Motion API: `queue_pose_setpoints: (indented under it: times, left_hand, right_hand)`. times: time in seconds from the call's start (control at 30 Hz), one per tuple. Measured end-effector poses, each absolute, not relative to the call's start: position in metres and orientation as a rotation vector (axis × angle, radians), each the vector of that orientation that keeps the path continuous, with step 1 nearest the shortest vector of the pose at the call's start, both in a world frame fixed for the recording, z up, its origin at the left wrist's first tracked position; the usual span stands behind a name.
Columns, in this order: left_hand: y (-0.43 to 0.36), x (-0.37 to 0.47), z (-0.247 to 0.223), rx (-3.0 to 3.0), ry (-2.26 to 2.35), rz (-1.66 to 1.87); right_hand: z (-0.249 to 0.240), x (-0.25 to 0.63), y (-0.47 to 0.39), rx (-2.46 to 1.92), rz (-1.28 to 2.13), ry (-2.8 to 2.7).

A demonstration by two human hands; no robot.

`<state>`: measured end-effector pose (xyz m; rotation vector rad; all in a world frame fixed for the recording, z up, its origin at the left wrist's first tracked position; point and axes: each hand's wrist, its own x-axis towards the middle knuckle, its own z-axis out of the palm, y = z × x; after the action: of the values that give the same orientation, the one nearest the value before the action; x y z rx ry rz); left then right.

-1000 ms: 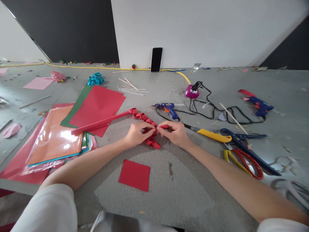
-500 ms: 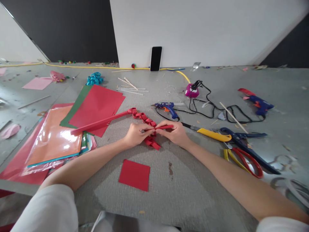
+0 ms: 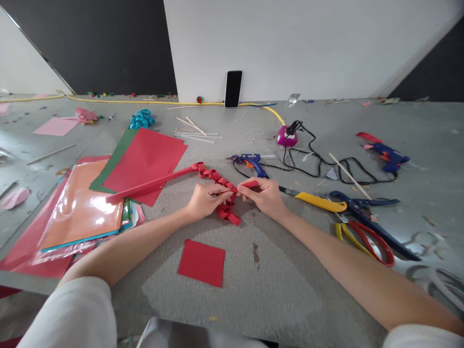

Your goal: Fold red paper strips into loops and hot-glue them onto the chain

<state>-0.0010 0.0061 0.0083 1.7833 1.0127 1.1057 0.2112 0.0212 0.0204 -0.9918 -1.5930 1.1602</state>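
Observation:
Between my two hands is a narrow red paper strip [image 3: 248, 185], pinched at both sides. My left hand [image 3: 205, 199] closes finger and thumb on its left end, and my right hand [image 3: 266, 197] grips it further right. Beneath and behind the fingers lies a curled red paper chain [image 3: 227, 212], partly hidden by my left hand. It joins a long folded red paper strip [image 3: 155, 183] that stretches left over the sheets. Nearer to me, a small red paper rectangle [image 3: 201, 263] lies flat on the table.
Red sheets [image 3: 145, 159] and a plastic-wrapped orange pack [image 3: 85, 203] lie left. A blue glue gun [image 3: 253, 162] with a black cord rests ahead. At right are a yellow-handled cutter [image 3: 321, 202], blue pliers [image 3: 377, 227], scissors [image 3: 377, 246] and another glue gun [image 3: 389, 155]. A phone [image 3: 233, 89] leans on the wall.
My right hand's fingers have shifted slightly on the strip, whose right end now tilts up a little more. My left hand has stayed nearly still.

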Motion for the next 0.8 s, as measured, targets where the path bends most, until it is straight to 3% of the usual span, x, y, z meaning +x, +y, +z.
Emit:
queue_pose_setpoints:
  times: [0.8]
  left_hand:
    - [0.0072, -0.0019, 0.0087, 1.652, 1.004, 1.091]
  right_hand:
    - [0.0202, 0.2103, 0.0218, -0.973, 1.142, -1.510]
